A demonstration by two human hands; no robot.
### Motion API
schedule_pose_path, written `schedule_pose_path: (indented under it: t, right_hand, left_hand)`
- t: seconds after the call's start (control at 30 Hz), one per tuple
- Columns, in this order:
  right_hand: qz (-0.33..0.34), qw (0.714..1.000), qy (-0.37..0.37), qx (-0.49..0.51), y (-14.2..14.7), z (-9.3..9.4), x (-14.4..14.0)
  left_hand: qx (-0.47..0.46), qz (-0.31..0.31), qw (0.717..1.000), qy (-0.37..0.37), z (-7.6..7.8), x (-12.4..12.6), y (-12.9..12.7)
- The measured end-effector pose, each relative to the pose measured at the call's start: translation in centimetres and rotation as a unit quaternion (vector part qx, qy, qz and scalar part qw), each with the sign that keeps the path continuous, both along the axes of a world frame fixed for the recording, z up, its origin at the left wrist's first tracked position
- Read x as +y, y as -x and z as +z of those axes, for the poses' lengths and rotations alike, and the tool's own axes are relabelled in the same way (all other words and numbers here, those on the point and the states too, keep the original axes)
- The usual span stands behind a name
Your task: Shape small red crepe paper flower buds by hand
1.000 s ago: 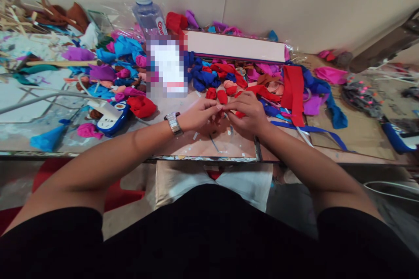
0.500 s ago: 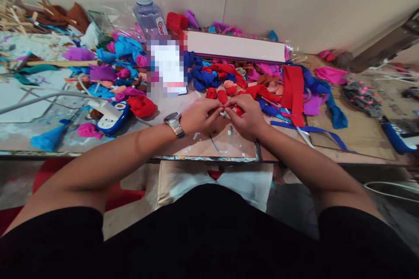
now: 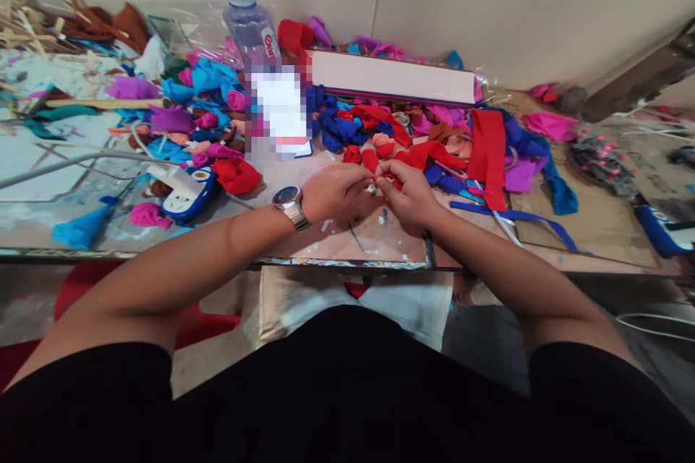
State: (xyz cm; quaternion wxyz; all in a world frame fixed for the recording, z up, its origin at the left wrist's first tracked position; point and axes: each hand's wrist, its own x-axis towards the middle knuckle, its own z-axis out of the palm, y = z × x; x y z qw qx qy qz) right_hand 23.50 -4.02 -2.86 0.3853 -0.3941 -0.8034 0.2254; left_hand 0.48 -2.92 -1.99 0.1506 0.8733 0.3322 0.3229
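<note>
In the head view, my left hand (image 3: 337, 192) and my right hand (image 3: 410, 195) meet over the near part of the workbench, fingertips almost touching. A small piece of red crepe paper (image 3: 393, 181) is pinched between them, mostly hidden by the fingers. My right hand's fingers curl round it, while my left thumb and fingers press together at its left end. Just beyond the fingertips lie rolled red paper pieces (image 3: 370, 159). To the right of my right hand, a wide red paper strip (image 3: 487, 159) drapes over the pile.
Blue, purple and red paper pieces (image 3: 339, 132) cover the bench's middle. A phone (image 3: 282, 112), partly blurred out, leans by a water bottle (image 3: 253, 29). Left of my left hand sits a blue-white power strip (image 3: 191, 195) with a cable. A long pale box (image 3: 391, 78) lies at the back.
My left fingers have straightened slightly and shifted at the red crepe paper. My right hand keeps its place, still pinching. The rest of the bench looks the same.
</note>
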Motion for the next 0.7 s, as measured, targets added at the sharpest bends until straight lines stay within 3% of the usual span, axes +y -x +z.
schedule_pose_path:
  t: [0.07, 0.13, 0.27, 0.33, 0.37, 0.7]
  right_hand:
    - [-0.007, 1.0, -0.018, -0.004, 0.0, 0.1, -0.1]
    - [-0.018, 0.998, -0.056, -0.023, -0.1, 0.4, -0.1]
    - [-0.018, 0.989, -0.128, -0.069, -0.2, 1.0, -0.2]
    - [-0.012, 0.986, -0.147, -0.079, -0.3, 1.1, -0.2]
    - [-0.011, 0.985, -0.151, -0.082, -0.3, 1.1, -0.2]
    - [-0.013, 0.991, -0.117, -0.056, -0.2, 0.4, -0.1]
  left_hand:
    - [-0.028, -0.011, 0.998, 0.061, 0.1, 0.0, -0.1]
    - [-0.073, -0.051, 0.979, 0.182, 0.1, 0.1, -0.2]
    - [-0.194, -0.108, 0.866, 0.449, -0.2, 0.2, -0.7]
    - [-0.231, -0.11, 0.827, 0.501, -0.3, 0.2, -0.8]
    - [-0.238, -0.111, 0.822, 0.505, -0.3, 0.2, -0.8]
    - [-0.173, -0.109, 0.938, 0.28, 0.4, 0.0, -0.6]
